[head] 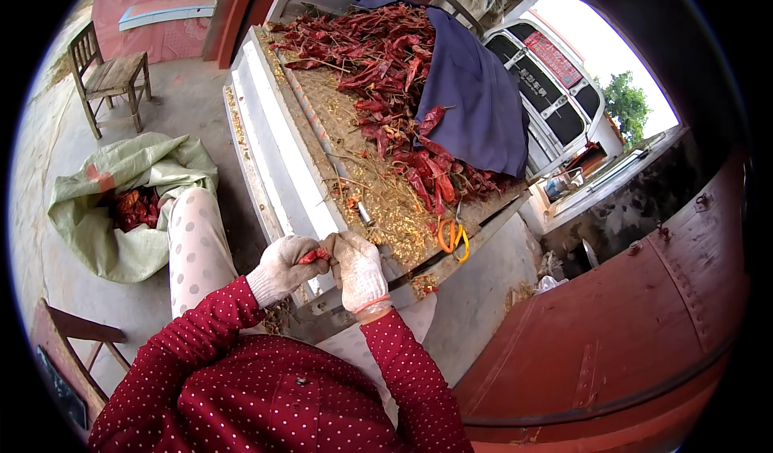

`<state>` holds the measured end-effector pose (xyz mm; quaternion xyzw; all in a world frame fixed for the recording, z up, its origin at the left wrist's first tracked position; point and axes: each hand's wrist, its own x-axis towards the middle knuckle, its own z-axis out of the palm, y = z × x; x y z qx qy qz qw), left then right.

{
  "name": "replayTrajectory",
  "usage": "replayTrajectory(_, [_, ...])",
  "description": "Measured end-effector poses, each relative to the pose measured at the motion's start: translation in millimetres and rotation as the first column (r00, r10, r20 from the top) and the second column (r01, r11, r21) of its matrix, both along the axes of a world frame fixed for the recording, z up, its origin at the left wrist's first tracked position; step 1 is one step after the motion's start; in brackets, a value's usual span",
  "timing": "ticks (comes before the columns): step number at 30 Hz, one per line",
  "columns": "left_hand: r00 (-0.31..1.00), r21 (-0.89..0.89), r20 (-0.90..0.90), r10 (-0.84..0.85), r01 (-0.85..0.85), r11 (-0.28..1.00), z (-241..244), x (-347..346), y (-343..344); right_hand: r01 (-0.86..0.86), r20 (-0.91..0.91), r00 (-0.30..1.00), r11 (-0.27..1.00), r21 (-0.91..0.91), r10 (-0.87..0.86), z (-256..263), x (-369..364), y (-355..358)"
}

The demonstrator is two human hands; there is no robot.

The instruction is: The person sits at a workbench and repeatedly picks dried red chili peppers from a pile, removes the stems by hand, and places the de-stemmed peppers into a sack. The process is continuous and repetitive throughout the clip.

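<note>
Both hands wear dirty white knit gloves and meet in front of me at the near edge of the vehicle's cargo bed (326, 169). My left hand (282, 270) is closed on a dried red chili pepper (313, 255). My right hand (357, 266) touches the pepper's end with bent fingertips; whether it grips the stem or the tip is hidden. Beyond them a large heap of dried red chilies (386, 60) lies on the bed, partly under a dark blue cloth (474, 99). Scissors with orange and yellow handles (454, 238) rest at the bed's near right corner, among scattered yellow seeds (398, 235).
A pale green woven sack (130, 253) holding chilies stands on the floor by my left leg. Farther back is a wooden chair (115, 72); another chair (84, 332) is at lower left. A red metal panel (610, 308) fills the right side, with a white vehicle (549, 84) beyond.
</note>
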<state>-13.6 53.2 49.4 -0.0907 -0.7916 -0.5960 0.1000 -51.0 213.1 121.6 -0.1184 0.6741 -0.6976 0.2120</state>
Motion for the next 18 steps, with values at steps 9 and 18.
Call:
replayTrajectory(9, [0.996,0.298,0.065,-0.068,0.045,0.954,13,-2,-2,0.027,0.326,0.932,0.869,-0.494,0.157,-17,-35,14])
replayTrajectory(18, [0.980,0.772,0.186,-0.077,-0.097,0.628,-32,-16,-18,0.320,-0.601,0.707,0.589,0.742,0.372,65,-79,30])
